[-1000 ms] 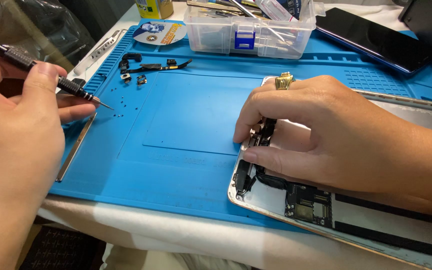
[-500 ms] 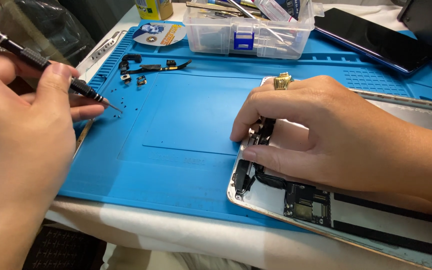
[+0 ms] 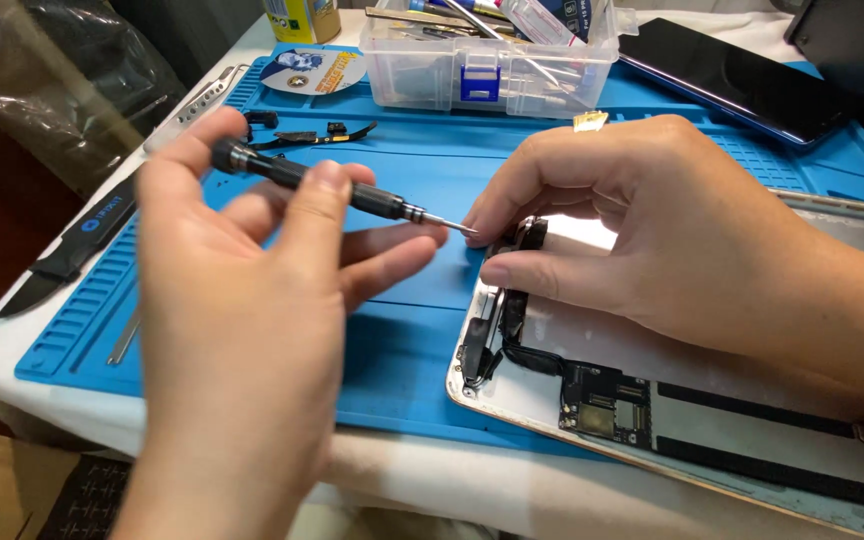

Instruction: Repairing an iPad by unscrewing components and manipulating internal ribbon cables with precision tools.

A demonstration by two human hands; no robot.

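A: What do we have along the far edge of the blue work mat [image 3: 392, 370]?

B: We see a clear plastic organiser box [image 3: 492, 60] with a blue latch at its front and long tools lying in it. Left of it lies a round disc [image 3: 312, 70] with a blue and white printed face, and behind that the foot of a yellow container [image 3: 300, 15], cut off by the frame. A dark phone [image 3: 742, 80] lies slanted at the right.

A: And our hands?

B: Our left hand [image 3: 242, 330] pinches a slim dark precision screwdriver [image 3: 342, 190] between thumb and fingers, its tip pointing right, just beside our right fingertips. Our right hand [image 3: 682, 240] rests on the upper left corner of the opened tablet [image 3: 672, 400], fingers curled narrow and pressing on a dark part [image 3: 527, 235] at the edge.

A: Does it grip that part?

B: We cannot tell; the fingers cover most of it. We can make out black flex cables [image 3: 507, 335] and a small circuit board [image 3: 602, 400] below the hand.

A: What else is hard to read?

B: Small black parts [image 3: 302, 135] lie on the mat behind the left hand, partly hidden. A black pry tool [image 3: 72, 250] lies across the mat's left edge, and crinkled plastic wrap [image 3: 62, 90] sits in the dim left corner.
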